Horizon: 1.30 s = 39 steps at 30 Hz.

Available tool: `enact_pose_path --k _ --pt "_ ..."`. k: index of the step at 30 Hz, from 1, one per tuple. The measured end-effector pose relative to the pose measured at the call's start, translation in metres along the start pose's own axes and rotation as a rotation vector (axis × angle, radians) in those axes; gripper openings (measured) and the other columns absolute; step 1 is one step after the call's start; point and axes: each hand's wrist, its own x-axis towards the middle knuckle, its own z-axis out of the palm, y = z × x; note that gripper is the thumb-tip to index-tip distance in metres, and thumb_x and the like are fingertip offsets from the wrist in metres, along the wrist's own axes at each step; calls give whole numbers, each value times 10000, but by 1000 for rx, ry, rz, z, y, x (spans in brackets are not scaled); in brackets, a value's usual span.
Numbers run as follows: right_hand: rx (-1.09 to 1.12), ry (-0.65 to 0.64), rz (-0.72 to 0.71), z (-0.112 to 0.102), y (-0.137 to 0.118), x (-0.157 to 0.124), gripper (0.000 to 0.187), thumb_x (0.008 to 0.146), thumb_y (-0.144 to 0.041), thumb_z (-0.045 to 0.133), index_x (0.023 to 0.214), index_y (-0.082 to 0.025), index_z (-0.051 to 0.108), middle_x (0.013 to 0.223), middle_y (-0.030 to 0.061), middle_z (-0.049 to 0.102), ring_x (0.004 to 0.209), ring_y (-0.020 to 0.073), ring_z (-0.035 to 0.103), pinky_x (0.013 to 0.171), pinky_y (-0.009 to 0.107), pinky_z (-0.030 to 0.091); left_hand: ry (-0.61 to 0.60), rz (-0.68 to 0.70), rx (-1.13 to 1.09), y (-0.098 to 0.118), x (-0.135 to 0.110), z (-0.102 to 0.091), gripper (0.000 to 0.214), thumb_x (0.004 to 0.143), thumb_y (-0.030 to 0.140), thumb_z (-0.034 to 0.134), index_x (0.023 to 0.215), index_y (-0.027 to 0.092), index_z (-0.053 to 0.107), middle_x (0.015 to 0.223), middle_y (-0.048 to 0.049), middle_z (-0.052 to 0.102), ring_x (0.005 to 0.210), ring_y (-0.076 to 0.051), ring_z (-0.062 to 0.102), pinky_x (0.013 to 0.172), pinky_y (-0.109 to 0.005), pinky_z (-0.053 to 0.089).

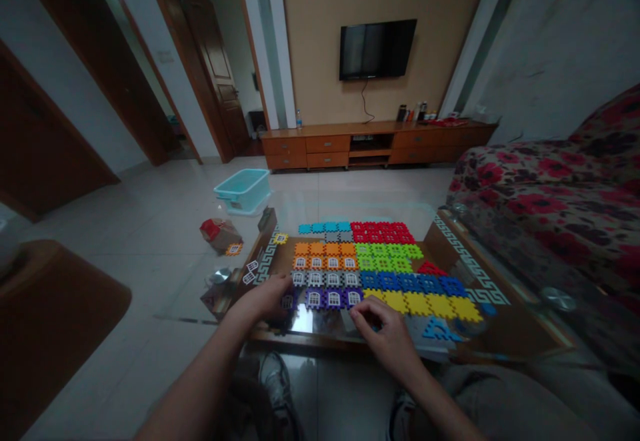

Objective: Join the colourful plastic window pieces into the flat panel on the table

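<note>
My left hand (274, 296) is at the left end of a row of purple window tiles (334, 300), its fingers on a shaded purple window tile (287, 302) set a little apart from that row. Its fingertips are partly hidden. My right hand (384, 329) is closed, thumb and fingers curled together beside the row's right end; what they hold, if anything, is hidden. Beyond the purple row lie grey window tiles (325, 279) and orange tiles (326, 250). Yellow tiles (417, 304), blue tiles (411, 283) and green tiles (384, 256) form rows to the right.
Red tiles (382, 232) and light blue tiles (325, 227) lie at the far side of the glass table (305, 328). Loose white window pieces (249, 273) and a yellow window tile (281, 238) lie at left. A turquoise bin (244, 191) stands on the floor; a flowered sofa (520, 178) is at right.
</note>
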Motion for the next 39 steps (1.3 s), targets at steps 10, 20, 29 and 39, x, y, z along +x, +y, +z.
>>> enact_pose_path --k 10,20,29,39 --pt "-46 -39 -22 -1 -3 0 204 916 -299 563 748 -218 645 714 -4 630 681 171 591 624 277 421 3 -28 33 1 3 7 649 555 82 737 1170 188 560 1244 -123 605 1133 -293 585 975 -362 463" --pt "-41 -79 -26 -1 -5 0 188 919 -280 560 759 -216 637 727 -3 631 695 167 589 642 276 411 -44 -188 138 -1 1 3 570 532 185 815 1068 156 624 1184 -151 640 1076 -308 628 911 -339 505" --pt "-42 -115 -26 -2 -5 0 181 913 -268 550 755 -216 620 736 1 627 705 170 588 651 283 409 -100 -178 156 7 -1 -7 405 595 121 739 987 192 668 1068 -86 696 984 -242 656 836 -272 508" --pt "-54 -125 -43 1 -4 0 163 899 -231 553 748 -213 613 725 -2 620 691 164 581 643 284 403 -94 -180 146 3 1 -3 353 657 117 697 1004 171 656 1056 -93 678 975 -235 637 845 -285 494"
